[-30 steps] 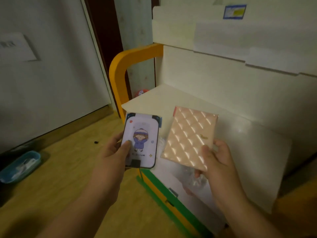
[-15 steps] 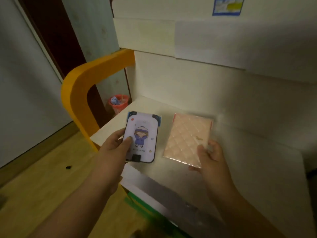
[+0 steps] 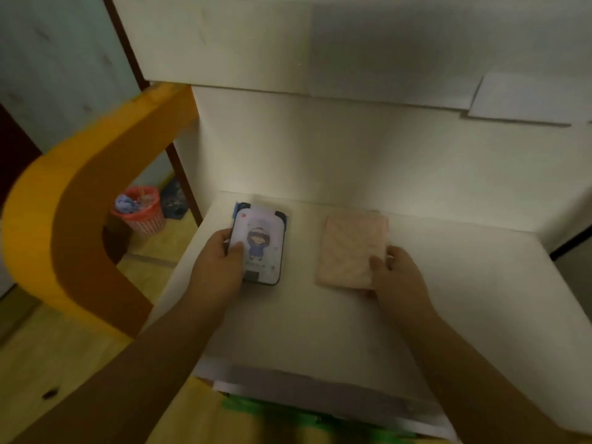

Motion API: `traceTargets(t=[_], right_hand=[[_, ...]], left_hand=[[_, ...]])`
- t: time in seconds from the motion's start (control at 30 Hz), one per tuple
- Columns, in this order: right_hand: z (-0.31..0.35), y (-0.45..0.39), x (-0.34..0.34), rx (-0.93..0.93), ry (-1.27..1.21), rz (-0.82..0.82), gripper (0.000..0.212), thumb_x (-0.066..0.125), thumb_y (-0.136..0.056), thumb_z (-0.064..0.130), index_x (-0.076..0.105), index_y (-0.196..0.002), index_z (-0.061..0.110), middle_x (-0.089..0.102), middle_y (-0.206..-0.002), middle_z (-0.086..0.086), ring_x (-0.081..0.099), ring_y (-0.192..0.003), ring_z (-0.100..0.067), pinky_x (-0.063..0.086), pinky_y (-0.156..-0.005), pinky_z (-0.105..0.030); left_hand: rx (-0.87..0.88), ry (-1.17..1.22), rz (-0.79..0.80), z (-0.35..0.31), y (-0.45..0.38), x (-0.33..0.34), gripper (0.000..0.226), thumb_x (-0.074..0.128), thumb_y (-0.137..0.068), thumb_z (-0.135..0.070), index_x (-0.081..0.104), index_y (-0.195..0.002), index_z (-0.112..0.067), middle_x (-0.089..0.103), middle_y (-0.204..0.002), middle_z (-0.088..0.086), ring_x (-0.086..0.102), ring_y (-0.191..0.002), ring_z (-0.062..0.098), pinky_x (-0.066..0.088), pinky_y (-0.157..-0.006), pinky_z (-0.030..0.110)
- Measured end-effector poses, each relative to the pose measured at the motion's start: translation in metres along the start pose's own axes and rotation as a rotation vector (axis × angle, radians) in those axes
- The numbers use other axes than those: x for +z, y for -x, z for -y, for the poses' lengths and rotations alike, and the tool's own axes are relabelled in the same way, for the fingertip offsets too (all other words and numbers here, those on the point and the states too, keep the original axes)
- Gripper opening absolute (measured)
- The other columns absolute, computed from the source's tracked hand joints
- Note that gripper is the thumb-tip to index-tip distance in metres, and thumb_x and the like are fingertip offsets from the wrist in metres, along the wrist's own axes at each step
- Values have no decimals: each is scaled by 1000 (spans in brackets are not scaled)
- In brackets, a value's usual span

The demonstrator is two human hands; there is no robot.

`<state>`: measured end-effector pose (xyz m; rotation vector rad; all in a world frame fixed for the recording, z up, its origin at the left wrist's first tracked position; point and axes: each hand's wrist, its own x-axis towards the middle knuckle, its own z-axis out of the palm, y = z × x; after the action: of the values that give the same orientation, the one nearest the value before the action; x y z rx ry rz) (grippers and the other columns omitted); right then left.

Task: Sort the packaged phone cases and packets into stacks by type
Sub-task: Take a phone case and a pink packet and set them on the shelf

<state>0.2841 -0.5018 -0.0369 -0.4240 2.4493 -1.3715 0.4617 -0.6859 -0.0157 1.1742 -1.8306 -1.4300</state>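
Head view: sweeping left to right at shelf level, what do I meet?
Orange curved frame → red waste basket → left hand → cartoon phone case → pink quilted packet → right hand.

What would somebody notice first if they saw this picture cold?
Probably the two hands at the centre, each holding a packet low over the white shelf: the left hand grips a cartoon-girl phone case, the right hand pinches a pink quilted packet, side by side and apart. Next comes the curved orange frame on the left, with a red basket on the floor behind it.
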Motion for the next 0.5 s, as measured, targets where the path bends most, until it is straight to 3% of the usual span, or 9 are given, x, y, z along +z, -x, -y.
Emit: traceTargets(t=[0.07,0.13,0.23,0.3,0.4,0.5], right_hand=[[6,-2,1,3,208,0,38,51,-99,28,53,-131,7,65,-121,-11,64,-103,-31,54,-88,-38],[12,-2,0,15,379,27,42,49,-99,34,52,-131,7,63,-126,-13,60,-113,-33,46,-95,-38],[12,1,1,-75,656,11,34,47,-99,37,53,-116,8,62,-118,-16,60,-108,-35,46,-86,-39],[8,5,4,-138,779,-7,25,46,-99,31,51,-108,8,60,-112,-16,60,-102,-35,43,-77,-37],[2,9,4,-163,799,-43,23,45,-100,31,51,-108,10,60,-111,-13,61,-100,-33,40,-73,-35],[-1,9,1,-192,778,-71,24,45,-100,33,51,-110,11,60,-110,-11,60,-98,-31,36,-70,-34]], left_hand=[[26,-50,22,3,-8,-1,29,40,-103,-28,49,-130,-21,57,-102,-5,57,-88,8,43,-63,18],[49,-95,35,3,-15,-1,31,39,-103,-27,48,-132,-19,55,-107,-4,56,-89,11,42,-62,17],[81,-158,52,6,-26,1,30,38,-103,-27,47,-130,-18,54,-107,-3,51,-80,3,40,-60,16],[101,-206,53,12,-34,2,31,37,-103,-29,49,-128,-15,58,-108,1,57,-87,12,42,-61,18],[146,-298,48,19,-44,3,32,35,-103,-32,52,-125,-14,60,-107,4,58,-92,19,45,-65,23],[171,-373,18,23,-52,2,30,35,-103,-32,54,-119,-16,63,-105,5,61,-92,23,54,-76,38]])
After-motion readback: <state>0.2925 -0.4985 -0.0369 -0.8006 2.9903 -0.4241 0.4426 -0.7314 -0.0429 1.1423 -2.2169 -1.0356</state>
